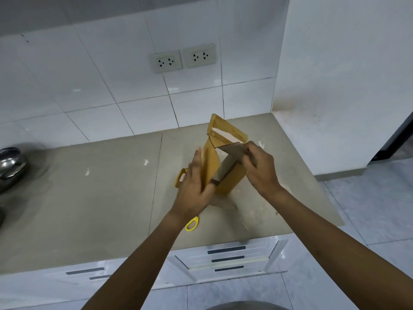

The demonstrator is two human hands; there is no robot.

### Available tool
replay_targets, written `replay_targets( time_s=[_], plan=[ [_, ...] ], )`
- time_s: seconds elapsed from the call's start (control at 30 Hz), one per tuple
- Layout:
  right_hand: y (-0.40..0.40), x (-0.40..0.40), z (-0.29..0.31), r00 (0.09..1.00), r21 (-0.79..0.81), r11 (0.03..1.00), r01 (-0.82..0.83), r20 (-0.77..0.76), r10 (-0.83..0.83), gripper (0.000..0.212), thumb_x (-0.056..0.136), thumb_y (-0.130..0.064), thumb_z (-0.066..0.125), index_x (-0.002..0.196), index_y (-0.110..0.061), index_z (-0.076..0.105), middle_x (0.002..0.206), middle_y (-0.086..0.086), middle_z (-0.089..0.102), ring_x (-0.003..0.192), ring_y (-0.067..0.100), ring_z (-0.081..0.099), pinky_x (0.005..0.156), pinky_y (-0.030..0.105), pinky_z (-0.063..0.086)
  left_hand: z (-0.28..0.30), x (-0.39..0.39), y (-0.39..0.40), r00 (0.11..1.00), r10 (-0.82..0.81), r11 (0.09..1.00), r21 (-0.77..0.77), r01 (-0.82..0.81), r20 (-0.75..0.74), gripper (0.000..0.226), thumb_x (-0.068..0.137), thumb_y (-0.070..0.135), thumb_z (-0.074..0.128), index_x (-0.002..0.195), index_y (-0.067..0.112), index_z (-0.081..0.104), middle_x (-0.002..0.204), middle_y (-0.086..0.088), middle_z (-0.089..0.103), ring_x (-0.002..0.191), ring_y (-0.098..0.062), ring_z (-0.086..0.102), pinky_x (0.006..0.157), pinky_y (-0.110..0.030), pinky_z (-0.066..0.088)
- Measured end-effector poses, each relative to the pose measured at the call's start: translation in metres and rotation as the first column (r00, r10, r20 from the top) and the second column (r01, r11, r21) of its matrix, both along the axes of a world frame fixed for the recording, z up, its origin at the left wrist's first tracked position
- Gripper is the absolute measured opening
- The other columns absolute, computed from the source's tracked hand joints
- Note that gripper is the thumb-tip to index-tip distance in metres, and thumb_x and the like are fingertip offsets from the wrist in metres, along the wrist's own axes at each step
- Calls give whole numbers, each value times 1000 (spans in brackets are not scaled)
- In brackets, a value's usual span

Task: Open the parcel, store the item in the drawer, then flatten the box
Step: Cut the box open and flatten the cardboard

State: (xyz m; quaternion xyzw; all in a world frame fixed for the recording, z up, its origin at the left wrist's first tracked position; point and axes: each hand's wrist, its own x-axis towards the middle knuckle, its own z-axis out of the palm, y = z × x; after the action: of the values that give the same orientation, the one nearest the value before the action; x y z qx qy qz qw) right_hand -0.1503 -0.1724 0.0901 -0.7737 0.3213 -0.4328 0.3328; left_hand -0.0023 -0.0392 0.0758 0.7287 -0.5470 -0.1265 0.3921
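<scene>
Centrally in the head view, a cardboard box (225,162) stands partly collapsed on the beige table (100,186), flaps splayed toward the tiled wall. Left hand (196,182) lies flat and open against the box's left panel, fingers extended, pressing rather than gripping. Right hand (260,168) is clenched on the edge of an upper flap at the box's right side; fingertips hidden behind the cardboard. Box interior mostly hidden; a pale strip shows under the top flap, nature unclear. Yellow scissors (192,223) lie on the table just below the left wrist, only one handle loop visible, blades hidden by the forearm. Metal vessel (10,166) cut off at the left edge of frame. Drawers (228,258) sit under the table at lower centre, fronts blurred. Two wall sockets (183,59) at upper centre.
</scene>
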Motion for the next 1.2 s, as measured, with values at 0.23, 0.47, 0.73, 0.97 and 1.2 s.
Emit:
replay_targets(
  time_s=[0.23, 0.47, 0.73, 0.97, 1.2],
  plan=[
    [8, -1, -8, 951, -352, 919, -176, -301, 67, 22, 88, -20, 49, 103, -13, 64, 108, 3, 70, 103, 20, 61, 99, 43, 37, -45, 19, 56, 991, 109, 994, 41, -106, -78, 54, 100, 6, 37, 148, 29, 33, 89, -3, 66, 67, -4, 59, 64, -23, 56],
    [24, -19, -55, 767, -392, 855, -340, -642, 11, 33, 87, -27, 47, 113, -12, 61, 112, 6, 68, 99, 26, 62, 80, 41, 46, -89, 27, 83, 983, -96, 971, 232, 59, 154, 61, 102, 16, 38, 151, 32, 7, 161, 9, 7, 147, -25, 22, 110, -30, 32],
    [28, -19, -92, 446, -37, 907, -420, -879, 170, 41, 92, -37, 40, 129, -19, 45, 160, 1, 21, 146, 24, 13, 110, 54, 24, -99, 38, 74, 878, -303, 809, 587, 31, 371, 56, 102, 32, 30, 151, 40, 5, 163, 4, -3, 150, -30, -2, 117, -54, 17],
    [22, -3, -106, 301, 229, 897, -377, -886, 352, 46, 90, -49, 41, 126, -20, 44, 163, 2, -7, 148, 24, -12, 111, 66, 9, -106, 39, 70, 849, -392, 700, 713, 26, 354, 55, 101, 37, 28, 152, 39, 7, 164, 1, -1, 149, -32, 3, 113, -64, 16],
    [28, -2, -120, 226, 430, 858, -280, -839, 495, 74, 69, -91, 18, 107, -32, 44, 161, -3, -16, 147, 23, -19, 109, 70, -4, -95, 47, 49, 904, -337, 645, 764, 19, 262, 79, 78, 84, 16, 145, 44, 15, 159, 2, 20, 143, -34, 22, 108, -69, 18]
  ],
)
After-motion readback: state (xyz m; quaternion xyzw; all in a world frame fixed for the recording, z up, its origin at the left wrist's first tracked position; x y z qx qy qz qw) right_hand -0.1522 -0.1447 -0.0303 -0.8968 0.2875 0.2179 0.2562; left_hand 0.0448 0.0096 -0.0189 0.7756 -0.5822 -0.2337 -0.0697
